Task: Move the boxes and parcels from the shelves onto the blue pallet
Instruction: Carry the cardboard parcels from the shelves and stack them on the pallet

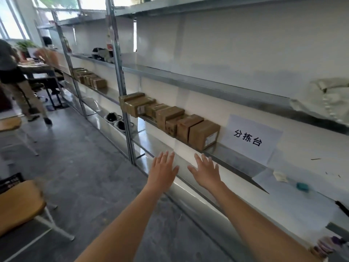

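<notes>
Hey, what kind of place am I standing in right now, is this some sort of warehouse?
Probably a small parcel-sorting or storage room. Long metal shelving runs along the wall, a row of taped cardboard boxes sits on one shelf, and a paper sign printed with Chinese characters leans beside them. Both hands, left and right, reach toward the shelf, empty.

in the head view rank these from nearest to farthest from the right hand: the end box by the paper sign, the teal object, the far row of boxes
1. End box: just above the right hand.
2. Teal object: off to the right.
3. Far row of boxes: far left, next bay.
</notes>
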